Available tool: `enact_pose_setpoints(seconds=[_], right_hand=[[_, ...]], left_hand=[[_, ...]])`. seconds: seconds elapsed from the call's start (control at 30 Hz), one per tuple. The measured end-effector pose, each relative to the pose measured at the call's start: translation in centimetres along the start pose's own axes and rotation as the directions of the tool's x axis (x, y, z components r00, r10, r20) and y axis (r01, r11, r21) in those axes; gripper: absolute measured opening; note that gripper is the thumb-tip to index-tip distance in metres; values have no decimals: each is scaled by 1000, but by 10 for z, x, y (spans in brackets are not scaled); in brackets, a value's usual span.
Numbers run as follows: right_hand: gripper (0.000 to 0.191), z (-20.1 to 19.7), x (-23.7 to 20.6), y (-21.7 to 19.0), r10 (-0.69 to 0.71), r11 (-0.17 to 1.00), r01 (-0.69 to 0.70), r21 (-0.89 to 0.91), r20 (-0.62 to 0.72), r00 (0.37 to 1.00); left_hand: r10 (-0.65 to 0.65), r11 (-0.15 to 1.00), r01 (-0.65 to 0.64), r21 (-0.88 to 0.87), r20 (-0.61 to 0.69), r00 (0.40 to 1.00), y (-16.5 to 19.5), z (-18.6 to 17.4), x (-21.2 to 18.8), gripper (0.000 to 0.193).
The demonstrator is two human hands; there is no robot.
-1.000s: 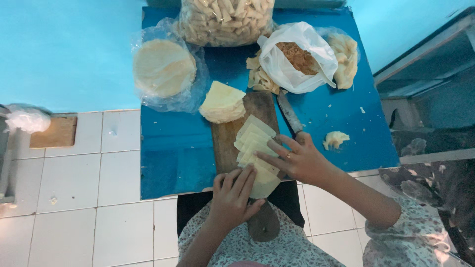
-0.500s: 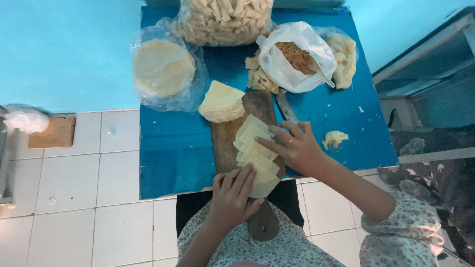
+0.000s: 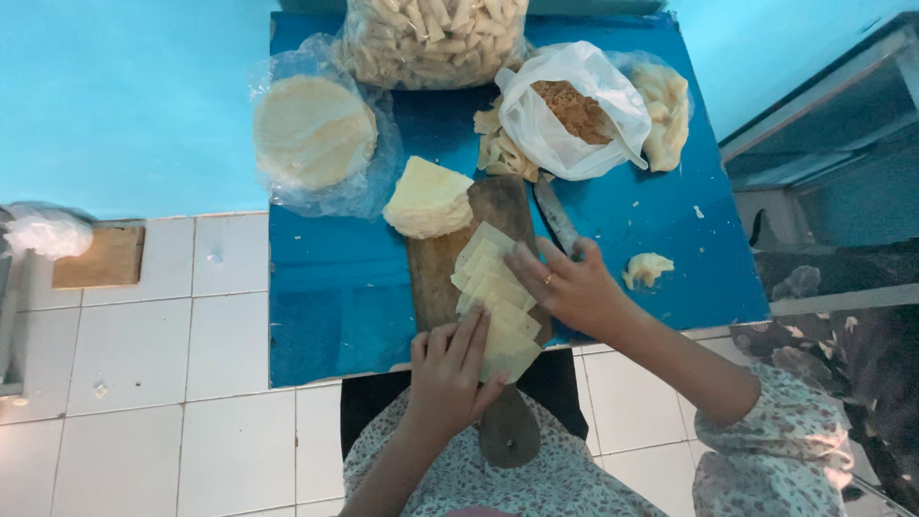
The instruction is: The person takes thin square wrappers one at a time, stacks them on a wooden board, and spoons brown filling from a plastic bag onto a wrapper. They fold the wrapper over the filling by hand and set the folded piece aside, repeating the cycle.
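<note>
Now the left hand (image 3: 450,369) lies flat on the near end of the fanned pale wrapper strips (image 3: 493,297) — unmoved — while the right hand (image 3: 565,284), fingers spread, has slid along their far edge. The row runs lengthwise down the wooden board (image 3: 498,206) on the blue surface (image 3: 325,306).

Head camera — straight down, close over blue table (image 3: 325,306).

Two hands work here, the left hand (image 3: 450,369) and the right hand (image 3: 567,285). One wooden cutting board (image 3: 498,206), one knife (image 3: 555,216) and four plastic bags lie on one blue worktop (image 3: 325,306). One wedge-shaped stack of wrappers (image 3: 428,197) sits there.
</note>
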State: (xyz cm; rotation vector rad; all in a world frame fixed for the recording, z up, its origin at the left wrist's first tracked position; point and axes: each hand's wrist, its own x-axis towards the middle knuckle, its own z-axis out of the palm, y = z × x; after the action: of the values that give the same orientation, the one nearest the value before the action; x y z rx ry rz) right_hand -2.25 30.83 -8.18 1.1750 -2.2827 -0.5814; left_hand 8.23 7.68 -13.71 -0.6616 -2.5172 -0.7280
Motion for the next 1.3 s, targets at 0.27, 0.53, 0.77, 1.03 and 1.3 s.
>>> enact_pose_setpoints(seconds=[0.27, 0.53, 0.77, 1.03, 1.3], right_hand=[[63, -3, 5, -3, 53, 944, -32, 328, -57, 997], [64, -12, -3, -1, 153, 918, -124, 377, -46, 987], [75, -17, -3, -9, 57, 865, -48, 500, -4, 998], [57, -11, -6, 2, 44, 856, -37, 516, -2, 999], [61, -16, -1, -3, 21, 742, -5, 670, -16, 1000]], left_hand=[[-7, 1000, 7, 6, 16, 1000, 0, -2, 1, 72], [-6, 1000, 6, 22, 11, 1000, 1, -2, 2, 72], [-2, 1000, 2, 20, -9, 1000, 1, 0, 0, 69], [3, 1000, -3, 12, -18, 1000, 0, 0, 0, 63], [-7, 1000, 7, 0, -21, 1000, 0, 0, 0, 66]])
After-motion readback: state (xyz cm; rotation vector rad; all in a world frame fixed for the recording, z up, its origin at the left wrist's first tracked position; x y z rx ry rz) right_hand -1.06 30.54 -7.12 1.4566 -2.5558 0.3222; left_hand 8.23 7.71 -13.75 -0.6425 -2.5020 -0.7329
